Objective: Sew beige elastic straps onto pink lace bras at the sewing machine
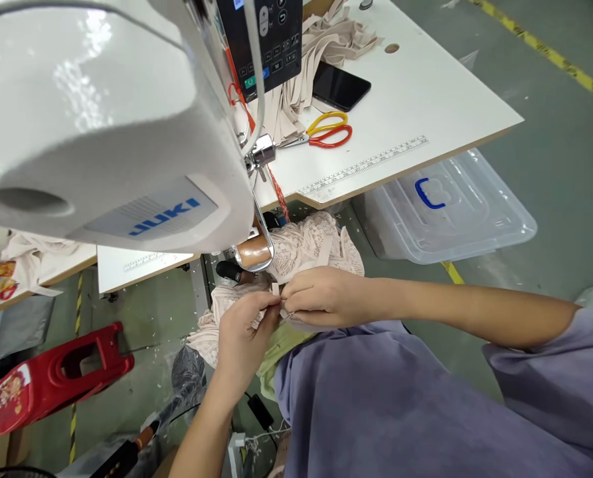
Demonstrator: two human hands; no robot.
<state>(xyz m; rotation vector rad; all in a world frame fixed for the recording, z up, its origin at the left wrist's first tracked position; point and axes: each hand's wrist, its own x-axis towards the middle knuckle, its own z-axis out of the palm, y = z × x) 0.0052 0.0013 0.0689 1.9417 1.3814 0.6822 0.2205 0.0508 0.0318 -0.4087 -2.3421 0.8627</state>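
Note:
My left hand [244, 332] is closed in a pinch, thumb against fingertips, on a narrow beige strap [275, 289]. Right beside it, my right hand [321, 295] has its fingers curled and closed on the same strap; their tips nearly meet those of the left. A beige lace bra [303, 245] lies bunched just beyond and under the hands, with more of the lace fabric [221, 309] to the left. What exactly lies between the right fingertips is partly hidden. The white JUKI sewing machine head [127, 133] stands over the lace, close to my hands.
On the white table [406, 86] lie scissors [329, 129] with red and yellow handles, a black phone [340, 86] and a heap of beige straps [346, 36]. Below its edge stands a clear lidded box [455, 206]. A red stool [67, 372] is at lower left.

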